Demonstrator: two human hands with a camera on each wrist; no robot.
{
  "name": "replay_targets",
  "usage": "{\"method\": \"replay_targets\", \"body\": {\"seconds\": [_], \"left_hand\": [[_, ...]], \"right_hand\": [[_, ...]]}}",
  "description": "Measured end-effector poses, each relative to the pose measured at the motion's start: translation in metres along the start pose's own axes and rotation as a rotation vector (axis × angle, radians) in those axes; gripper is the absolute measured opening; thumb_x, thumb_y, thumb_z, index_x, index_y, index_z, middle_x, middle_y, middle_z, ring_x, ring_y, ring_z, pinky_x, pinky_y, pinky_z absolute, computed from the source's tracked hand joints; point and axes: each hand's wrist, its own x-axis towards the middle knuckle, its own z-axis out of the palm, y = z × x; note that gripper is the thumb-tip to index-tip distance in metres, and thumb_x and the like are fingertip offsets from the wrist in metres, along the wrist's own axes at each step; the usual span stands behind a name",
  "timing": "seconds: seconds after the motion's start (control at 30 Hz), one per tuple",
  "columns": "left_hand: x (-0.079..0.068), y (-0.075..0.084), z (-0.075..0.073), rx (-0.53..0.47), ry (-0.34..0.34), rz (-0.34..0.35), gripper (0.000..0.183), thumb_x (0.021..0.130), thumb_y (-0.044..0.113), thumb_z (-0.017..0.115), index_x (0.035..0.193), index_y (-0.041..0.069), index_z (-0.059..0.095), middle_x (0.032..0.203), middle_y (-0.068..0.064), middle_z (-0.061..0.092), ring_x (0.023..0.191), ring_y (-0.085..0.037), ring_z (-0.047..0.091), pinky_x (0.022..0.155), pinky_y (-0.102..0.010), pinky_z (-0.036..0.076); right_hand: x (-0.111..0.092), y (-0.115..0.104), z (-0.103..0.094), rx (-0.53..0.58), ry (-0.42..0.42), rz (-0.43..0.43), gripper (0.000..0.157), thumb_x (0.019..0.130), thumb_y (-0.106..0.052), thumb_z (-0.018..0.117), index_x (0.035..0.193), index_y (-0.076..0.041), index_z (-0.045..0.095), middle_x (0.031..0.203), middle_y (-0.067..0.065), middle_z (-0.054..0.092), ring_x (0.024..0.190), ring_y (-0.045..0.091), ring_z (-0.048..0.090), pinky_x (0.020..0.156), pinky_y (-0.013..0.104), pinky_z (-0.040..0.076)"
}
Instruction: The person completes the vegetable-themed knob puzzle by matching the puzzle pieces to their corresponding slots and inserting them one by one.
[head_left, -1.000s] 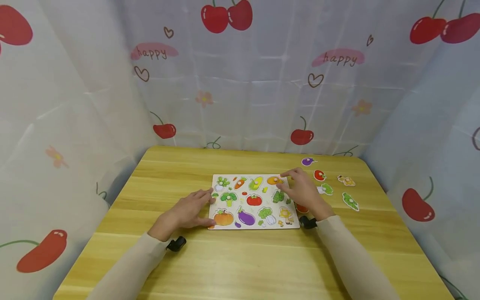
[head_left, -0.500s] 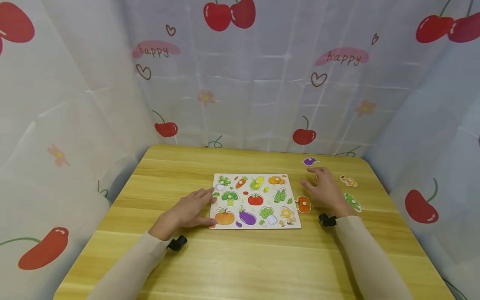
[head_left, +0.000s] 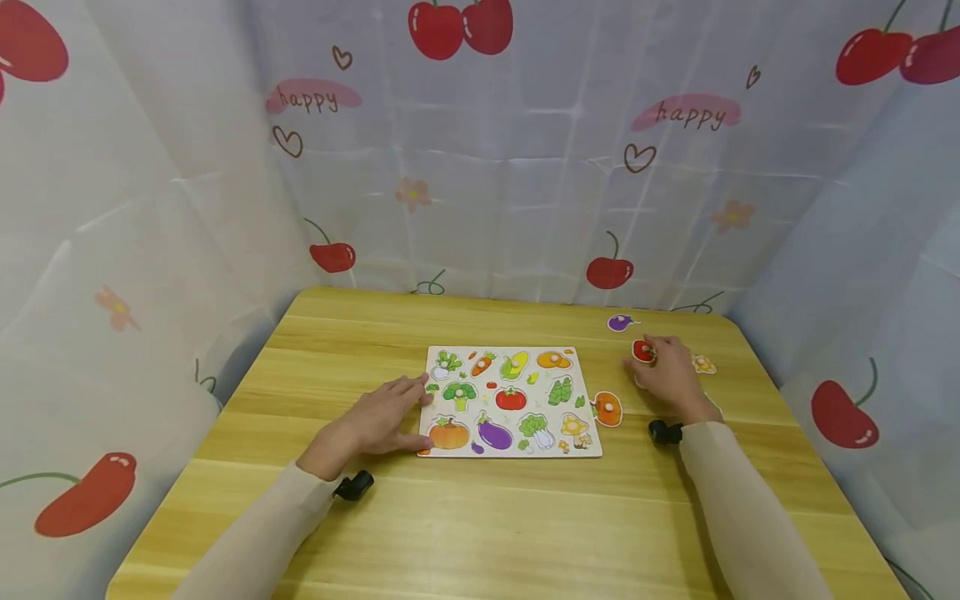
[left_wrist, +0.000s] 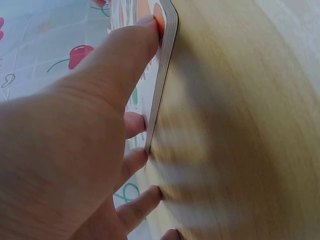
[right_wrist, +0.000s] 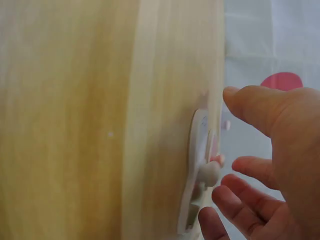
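Observation:
A puzzle board [head_left: 491, 379] printed with vegetables lies mid-table. My left hand [head_left: 375, 421] rests along its left edge, the thumb on its lower left corner in the left wrist view and some fingers at the edge. On the right, my right hand [head_left: 671, 379] hovers beside a tomato puzzle piece [head_left: 642, 351], fingertips close to its knob. In the right wrist view the thumb and fingers are spread apart, with a knobbed puzzle piece [right_wrist: 192, 175] seen edge-on below them. The right hand hides the bok choy piece in the head view.
An eggplant piece [head_left: 620, 322] lies further back, and a mushroom piece [head_left: 704, 364] is partly behind the right hand. A pumpkin piece [head_left: 608, 409] touches or overlaps the board's right edge. A cherry-print curtain [head_left: 480, 167] surrounds the wooden table [head_left: 480, 525].
My right hand has left the orange-coloured piece at the board's upper right and moved right to the tomato piece. The left hand has stayed on the board's edge.

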Motion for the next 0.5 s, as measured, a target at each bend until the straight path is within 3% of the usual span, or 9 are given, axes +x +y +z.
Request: {"method": "replay_targets", "body": {"seconds": [0.2,0.5], "left_hand": [[0.0003,-0.0004,0.0005,0.003,-0.008,0.005,0.079,0.104,0.056,0.087,0.163,0.011,0.061,0.192,-0.018,0.034,0.173,-0.054,0.039,0.125,-0.089,0.042],[-0.0002,-0.0017,0.0003,0.001,-0.005,0.019,0.078,0.105,0.056,0.086,0.162,0.010,0.061,0.192,-0.019,0.034,0.173,-0.054,0.038,0.124,-0.088,0.043]], "right_hand": [[-0.0010,0.0045,0.0006,-0.017,-0.027,0.008,0.075,0.115,-0.033,0.075,0.162,0.020,0.051,0.159,0.050,0.051,0.146,0.067,0.050,0.127,0.079,0.043],[0.0007,0.0023,0.0025,0.017,0.020,0.006,0.043,0.113,-0.022,0.078,0.142,0.010,0.075,0.139,0.037,0.066,0.120,0.049,0.065,0.105,0.066,0.056]]}}
